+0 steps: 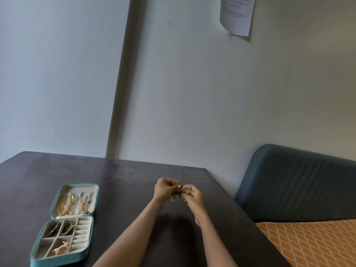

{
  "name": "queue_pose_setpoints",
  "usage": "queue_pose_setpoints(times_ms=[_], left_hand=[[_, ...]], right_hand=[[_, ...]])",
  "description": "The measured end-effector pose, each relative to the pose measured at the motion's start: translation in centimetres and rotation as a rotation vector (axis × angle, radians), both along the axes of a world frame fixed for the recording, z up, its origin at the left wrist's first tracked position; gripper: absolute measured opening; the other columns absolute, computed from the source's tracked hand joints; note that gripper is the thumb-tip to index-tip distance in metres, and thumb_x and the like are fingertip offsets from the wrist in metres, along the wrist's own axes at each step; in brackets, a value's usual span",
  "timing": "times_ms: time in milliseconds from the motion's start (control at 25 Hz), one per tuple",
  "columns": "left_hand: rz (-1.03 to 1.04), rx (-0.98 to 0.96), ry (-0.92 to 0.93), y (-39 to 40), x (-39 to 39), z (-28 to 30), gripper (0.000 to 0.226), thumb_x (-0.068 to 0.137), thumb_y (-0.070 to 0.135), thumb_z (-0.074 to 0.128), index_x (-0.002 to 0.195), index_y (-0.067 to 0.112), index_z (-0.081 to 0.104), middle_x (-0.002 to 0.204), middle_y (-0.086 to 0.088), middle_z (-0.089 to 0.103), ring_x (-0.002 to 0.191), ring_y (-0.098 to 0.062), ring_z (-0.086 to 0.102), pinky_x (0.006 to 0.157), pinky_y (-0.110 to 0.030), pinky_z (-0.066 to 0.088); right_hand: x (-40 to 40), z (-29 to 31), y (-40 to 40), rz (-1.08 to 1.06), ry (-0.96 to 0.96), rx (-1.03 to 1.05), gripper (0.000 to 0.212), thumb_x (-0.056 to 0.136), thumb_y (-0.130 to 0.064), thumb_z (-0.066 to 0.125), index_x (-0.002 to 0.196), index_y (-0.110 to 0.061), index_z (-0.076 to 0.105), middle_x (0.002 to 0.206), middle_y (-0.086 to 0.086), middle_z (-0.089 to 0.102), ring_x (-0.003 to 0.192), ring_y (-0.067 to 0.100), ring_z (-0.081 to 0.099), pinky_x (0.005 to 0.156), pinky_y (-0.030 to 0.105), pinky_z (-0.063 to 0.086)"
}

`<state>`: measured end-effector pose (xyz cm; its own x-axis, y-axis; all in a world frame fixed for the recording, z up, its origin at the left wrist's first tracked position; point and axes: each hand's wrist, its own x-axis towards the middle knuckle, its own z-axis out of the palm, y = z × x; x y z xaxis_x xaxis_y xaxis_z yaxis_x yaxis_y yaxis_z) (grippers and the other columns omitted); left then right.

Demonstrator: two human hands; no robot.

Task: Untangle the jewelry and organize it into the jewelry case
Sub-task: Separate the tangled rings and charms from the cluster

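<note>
Above the dark table, my left hand and my right hand are raised close together, and both pinch a small tangle of dark jewelry between their fingertips. A few small pieces dangle below the fingers. The teal jewelry case lies open flat at the left of the table. Its lid half holds gold and rose chains. Its lower half has compartments with dark pieces and a rose-gold piece, plus ring rolls at the right.
The dark table runs back to a grey wall. A blue padded bench back with an orange patterned seat stands to the right. A sheet of paper hangs on the wall.
</note>
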<state>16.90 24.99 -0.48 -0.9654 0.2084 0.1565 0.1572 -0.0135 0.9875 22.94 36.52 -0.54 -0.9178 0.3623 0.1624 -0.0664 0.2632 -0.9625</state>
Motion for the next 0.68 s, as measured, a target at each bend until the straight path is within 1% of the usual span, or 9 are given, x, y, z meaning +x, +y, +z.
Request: queue_pose_setpoints(times_ms=[80, 160, 200, 240, 360, 440, 520, 600, 680], left_hand=[[-0.034, 0.063, -0.05, 0.4, -0.2, 0.0, 0.009, 0.08, 0.002, 0.07, 0.078, 0.011, 0.07, 0.078, -0.012, 0.07, 0.071, -0.022, 0.068, 0.07, -0.031, 0.058], [-0.027, 0.098, -0.078, 0.8, -0.5, -0.5, 0.006, 0.081, 0.001, 0.068, 0.086, 0.004, 0.07, 0.075, -0.011, 0.069, 0.064, -0.022, 0.064, 0.059, -0.029, 0.055], [-0.015, 0.112, -0.086, 1.0, -0.7, -0.8, 0.009, 0.082, 0.002, 0.068, 0.09, 0.001, 0.07, 0.073, -0.011, 0.068, 0.06, -0.022, 0.062, 0.053, -0.027, 0.052], [-0.005, 0.129, -0.096, 1.2, -0.8, -1.0, 0.012, 0.082, 0.002, 0.068, 0.093, -0.001, 0.069, 0.073, -0.012, 0.068, 0.059, -0.023, 0.061, 0.051, -0.026, 0.05], [0.018, 0.221, -0.141, 1.7, -1.0, -0.9, 0.011, 0.082, 0.001, 0.067, 0.093, 0.0, 0.069, 0.075, -0.013, 0.068, 0.065, -0.024, 0.064, 0.058, -0.028, 0.056], [0.017, 0.276, -0.16, 2.0, -1.1, -0.8, 0.01, 0.083, 0.0, 0.066, 0.092, 0.002, 0.069, 0.074, -0.013, 0.068, 0.064, -0.023, 0.064, 0.055, -0.025, 0.056], [0.011, 0.28, -0.158, 2.2, -1.1, -1.0, 0.011, 0.082, -0.001, 0.067, 0.093, 0.0, 0.069, 0.075, -0.013, 0.068, 0.065, -0.023, 0.065, 0.056, -0.025, 0.057], [0.028, 0.276, -0.149, 2.3, -1.2, -1.4, 0.012, 0.082, -0.001, 0.067, 0.093, 0.001, 0.069, 0.075, -0.012, 0.069, 0.066, -0.022, 0.065, 0.059, -0.026, 0.058], [0.064, 0.276, -0.152, 2.3, -1.4, -1.6, 0.01, 0.082, 0.0, 0.067, 0.091, 0.003, 0.07, 0.071, -0.01, 0.068, 0.06, -0.019, 0.064, 0.058, -0.025, 0.057]], right_hand=[[0.0, -0.2, 0.1, 0.02, 0.022, -0.072, 0.016, 0.086, 0.001, 0.061, 0.095, -0.012, 0.059, 0.088, 0.004, 0.069, 0.075, 0.009, 0.063, 0.059, 0.012, 0.047], [-0.3, -0.6, -0.1, 0.013, 0.034, -0.135, 0.016, 0.085, 0.002, 0.062, 0.091, -0.013, 0.06, 0.085, 0.007, 0.07, 0.073, 0.014, 0.065, 0.06, 0.019, 0.051], [-0.5, -0.8, -0.1, -0.005, 0.033, -0.153, 0.016, 0.085, 0.003, 0.062, 0.09, -0.013, 0.06, 0.084, 0.008, 0.07, 0.07, 0.015, 0.064, 0.059, 0.021, 0.052], [-0.8, -0.9, -0.1, -0.023, 0.029, -0.166, 0.017, 0.085, 0.004, 0.061, 0.091, -0.012, 0.06, 0.083, 0.009, 0.07, 0.068, 0.015, 0.064, 0.058, 0.021, 0.051], [-1.4, -1.0, 0.2, -0.064, 0.007, -0.173, 0.017, 0.084, 0.001, 0.062, 0.097, -0.01, 0.059, 0.083, 0.008, 0.069, 0.066, 0.013, 0.061, 0.055, 0.017, 0.048], [-1.7, -1.0, 0.4, -0.091, 0.003, -0.218, 0.016, 0.085, -0.002, 0.063, 0.097, -0.01, 0.058, 0.084, 0.008, 0.068, 0.065, 0.013, 0.062, 0.052, 0.016, 0.047], [-1.8, -1.2, 0.4, -0.099, -0.004, -0.25, 0.013, 0.086, -0.001, 0.062, 0.095, -0.009, 0.057, 0.083, 0.009, 0.067, 0.064, 0.015, 0.063, 0.053, 0.019, 0.05], [-2.2, -1.4, 0.5, -0.105, -0.028, -0.207, 0.015, 0.085, 0.001, 0.061, 0.096, -0.008, 0.056, 0.084, 0.01, 0.066, 0.065, 0.015, 0.063, 0.054, 0.02, 0.05], [-2.8, -1.4, 0.9, -0.128, -0.051, -0.106, 0.019, 0.082, 0.003, 0.06, 0.094, -0.011, 0.055, 0.081, 0.007, 0.065, 0.065, 0.015, 0.06, 0.051, 0.02, 0.045]])
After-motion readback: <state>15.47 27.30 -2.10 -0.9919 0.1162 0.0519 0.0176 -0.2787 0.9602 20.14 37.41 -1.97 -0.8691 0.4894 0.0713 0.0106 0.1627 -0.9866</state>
